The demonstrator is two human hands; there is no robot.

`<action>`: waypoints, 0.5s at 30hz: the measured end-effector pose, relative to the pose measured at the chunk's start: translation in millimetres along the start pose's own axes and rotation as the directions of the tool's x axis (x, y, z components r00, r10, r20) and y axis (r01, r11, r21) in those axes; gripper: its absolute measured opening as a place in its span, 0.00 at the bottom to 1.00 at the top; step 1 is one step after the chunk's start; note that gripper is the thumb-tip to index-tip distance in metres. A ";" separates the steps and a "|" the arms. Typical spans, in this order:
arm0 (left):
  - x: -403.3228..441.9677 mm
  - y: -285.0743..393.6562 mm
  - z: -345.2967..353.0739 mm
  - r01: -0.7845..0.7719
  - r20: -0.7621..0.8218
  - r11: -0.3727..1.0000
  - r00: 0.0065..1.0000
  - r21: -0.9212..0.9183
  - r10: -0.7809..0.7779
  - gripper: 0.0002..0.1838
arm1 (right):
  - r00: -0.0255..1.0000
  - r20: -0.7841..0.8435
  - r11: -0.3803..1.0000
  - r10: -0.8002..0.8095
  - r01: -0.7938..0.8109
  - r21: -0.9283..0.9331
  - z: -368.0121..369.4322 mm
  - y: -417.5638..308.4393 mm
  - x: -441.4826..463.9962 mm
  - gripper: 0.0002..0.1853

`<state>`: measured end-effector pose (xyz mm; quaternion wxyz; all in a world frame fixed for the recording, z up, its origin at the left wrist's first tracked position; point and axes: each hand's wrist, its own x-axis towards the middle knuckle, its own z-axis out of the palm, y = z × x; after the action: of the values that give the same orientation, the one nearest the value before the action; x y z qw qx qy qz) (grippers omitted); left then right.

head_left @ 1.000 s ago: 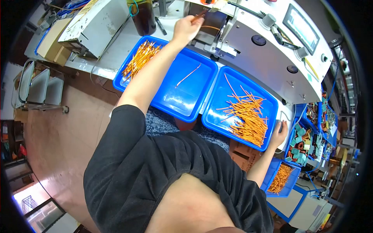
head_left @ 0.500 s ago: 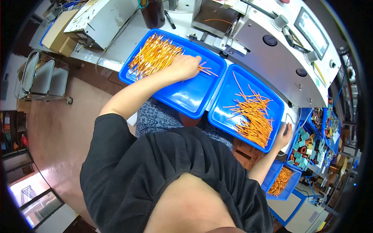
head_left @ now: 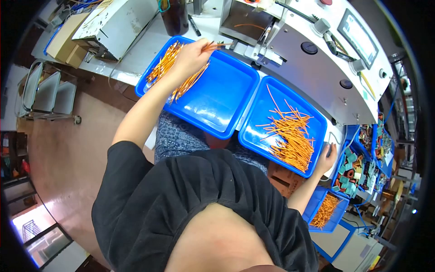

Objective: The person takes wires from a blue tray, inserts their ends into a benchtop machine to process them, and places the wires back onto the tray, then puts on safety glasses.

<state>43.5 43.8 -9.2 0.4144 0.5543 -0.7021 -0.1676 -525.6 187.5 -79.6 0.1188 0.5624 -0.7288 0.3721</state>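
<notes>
My left hand (head_left: 194, 55) is closed on a few short orange wires (head_left: 215, 46), raised over the far edge of the left blue tray (head_left: 217, 109). Under and beside that hand lies a pile of orange wires (head_left: 163, 63) with shiny ends, partly hidden by my forearm. In the right blue tray (head_left: 253, 131) a loose heap of orange wires (head_left: 294, 140) is spread. Beyond this tray's right edge, my right hand (head_left: 326, 159) curls around a small dark object (head_left: 326, 148), mostly covered by the fingers.
A white machine with a screen (head_left: 358, 38) and knobs stands behind the trays. A dark cup (head_left: 175, 20) and a black marker (head_left: 195, 26) are at the back. To the right are a small bin of orange wires (head_left: 326, 211) and bins of green parts (head_left: 349, 170).
My left hand has moved up and left from the middle of the left tray to its far edge, with wires in its fingers. My right hand stays around the dark object.
</notes>
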 end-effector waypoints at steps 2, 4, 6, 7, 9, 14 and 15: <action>20.3 4.4 11.9 -0.011 -0.018 0.999 1.000 -0.049 0.010 0.11 | 1.000 -0.008 1.000 -0.014 0.014 0.005 1.0 1.2 0.3 0.17; 35.9 12.6 21.5 -0.024 -0.019 0.998 1.000 -0.063 0.023 0.09 | 1.000 -0.010 1.000 -0.016 0.016 0.003 1.3 1.5 0.4 0.17; 48.1 18.8 29.4 -0.019 -0.020 0.997 1.000 -0.080 0.017 0.10 | 0.999 -0.018 1.000 -0.029 0.029 0.009 1.6 2.1 0.4 0.17; 52.7 21.3 32.3 -0.015 -0.020 0.996 1.000 -0.087 0.013 0.10 | 1.000 -0.017 1.000 -0.026 0.026 0.014 1.3 2.2 0.0 0.17; 59.5 21.6 39.1 -0.008 -0.020 0.999 1.000 -0.047 0.007 0.11 | 0.999 -0.019 0.999 -0.037 0.037 0.003 1.8 4.1 0.3 0.17; 65.9 14.5 59.5 -0.095 -0.095 0.992 0.990 0.082 0.103 0.15 | 0.999 -0.025 1.000 -0.025 0.026 0.007 2.6 2.5 -1.2 0.17; 65.7 16.3 59.9 -0.101 -0.087 0.987 0.990 0.122 0.112 0.17 | 0.999 -0.023 1.000 -0.026 0.026 0.011 1.7 1.5 -1.0 0.17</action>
<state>-15.6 -24.5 -7.8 0.4220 0.5465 -0.7192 -0.0774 -526.3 187.2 -82.0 0.1289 0.5681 -0.7179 0.3811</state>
